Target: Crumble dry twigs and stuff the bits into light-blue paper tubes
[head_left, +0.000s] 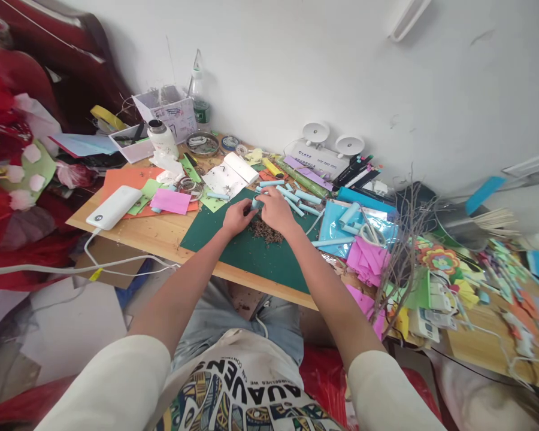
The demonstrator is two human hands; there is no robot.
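Note:
Both my hands meet over a green cutting mat on the wooden table. Between them is a short light-blue paper roll. My left hand pinches it from the left side, and my right hand has its fingers closed on it from the right and above. Right below them lies a heap of brown dry crumbs, partly hidden by my right hand. Several more light-blue paper rolls are spread on the mat behind my right hand.
A white power bank with a cable lies at the left table edge. A white bottle and a cardboard box stand at the back left. Dry twigs, pink paper and a blue packet crowd the right.

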